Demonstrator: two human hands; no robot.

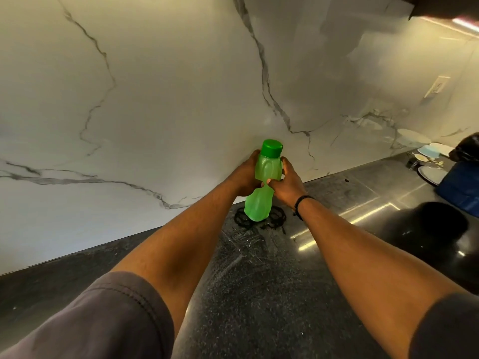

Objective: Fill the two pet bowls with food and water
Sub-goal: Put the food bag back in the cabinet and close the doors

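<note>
Against the veined marble wall (155, 86), near the back edge of the dark speckled counter (259, 294), your two hands hold the green bottle (264, 182) upright. Your left hand (245, 177) wraps the bottle's left side at the narrow waist, fingers closed round it; only their backs show, so the grip on the far side cannot be seen. Your right hand (286, 181) clasps the right side, fingers curled against the plastic and the thumb pressed across the waist. The darker green cap (271, 149) sits on the neck above both hands. The bottle's base lies over a black wire trivet (278, 216) on the counter; whether the two touch cannot be told. A black band (300, 203) circles your right wrist. Grey sleeves (103, 320) cover both upper arms. To the far right, well apart from the bottle, pale plates (412, 137) lie near a blue container (458, 185) and a black object (466, 149).
</note>
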